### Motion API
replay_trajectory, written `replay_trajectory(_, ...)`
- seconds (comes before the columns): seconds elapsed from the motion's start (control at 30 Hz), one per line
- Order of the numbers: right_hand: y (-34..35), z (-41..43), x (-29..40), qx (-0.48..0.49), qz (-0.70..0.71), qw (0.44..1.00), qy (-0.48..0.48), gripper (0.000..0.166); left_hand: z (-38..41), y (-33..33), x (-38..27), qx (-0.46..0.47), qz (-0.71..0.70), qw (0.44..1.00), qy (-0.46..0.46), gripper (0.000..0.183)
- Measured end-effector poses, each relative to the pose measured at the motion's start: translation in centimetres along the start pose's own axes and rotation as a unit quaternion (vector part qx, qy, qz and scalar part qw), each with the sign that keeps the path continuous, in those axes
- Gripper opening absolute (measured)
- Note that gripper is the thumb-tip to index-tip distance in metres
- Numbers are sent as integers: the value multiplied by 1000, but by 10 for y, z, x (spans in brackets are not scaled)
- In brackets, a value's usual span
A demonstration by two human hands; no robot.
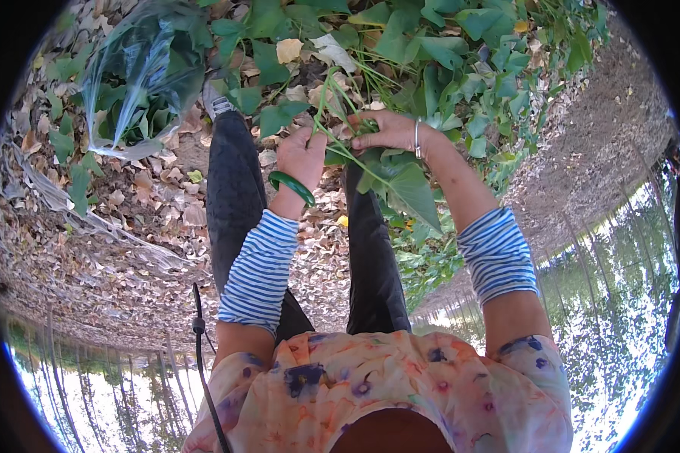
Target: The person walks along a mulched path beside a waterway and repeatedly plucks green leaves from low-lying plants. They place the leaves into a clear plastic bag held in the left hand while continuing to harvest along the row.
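Observation:
My left hand (301,154), with a green bangle at its wrist, pinches a pale green stem between thumb and fingers. My right hand (386,130), wearing a silver bangle, grips a small bunch of leafy vine stems (365,127), probably sweet potato. One long stem (343,152) crosses between both hands and ends in a broad pointed leaf (412,191) that hangs below the right hand. Beyond my hands, rooted vines (442,51) with heart-shaped leaves spread over the ground. The right fingertips are partly hidden by stems.
A clear plastic bag (141,85) with green leaves in it lies at the far left. Plastic film (107,226) trails over dry fallen leaves (164,187). Bare soil (589,147) lies at the right. My legs (235,170) extend under my hands; a black cord (199,345) hangs at left.

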State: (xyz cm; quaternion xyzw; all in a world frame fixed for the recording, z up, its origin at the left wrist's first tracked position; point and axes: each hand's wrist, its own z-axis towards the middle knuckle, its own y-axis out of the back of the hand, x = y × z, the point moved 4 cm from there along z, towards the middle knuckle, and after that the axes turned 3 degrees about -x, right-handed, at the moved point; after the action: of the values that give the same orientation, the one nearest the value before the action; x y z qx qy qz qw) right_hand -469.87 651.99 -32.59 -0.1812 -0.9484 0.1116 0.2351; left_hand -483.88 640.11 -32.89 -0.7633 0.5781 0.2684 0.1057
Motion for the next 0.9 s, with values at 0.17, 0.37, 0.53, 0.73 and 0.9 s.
replay_trajectory(0.17, -26, -15, -17, 40, 232, 970, -61, 72, -1, 14, -25, -11, 149, 989, -12, 26)
replay_trajectory(0.37, -62, -13, -9, -95, 80, 991, -52, 79, 2, 14, -21, -14, 134, 991, -27, 26)
replay_trajectory(0.53, -54, -5, -28, -130, 58, 988, -52, 36, -2, 18, -40, -42, 180, 982, -47, 25)
replay_trajectory(0.73, -37, -14, 1, -244, -264, 930, -73, 32, -11, 19, -67, -181, 290, 902, -262, 23)
replay_trajectory(0.9, -45, -14, -7, -284, -246, 922, -90, 28, -23, -13, -29, 35, 135, 970, -197, 27)
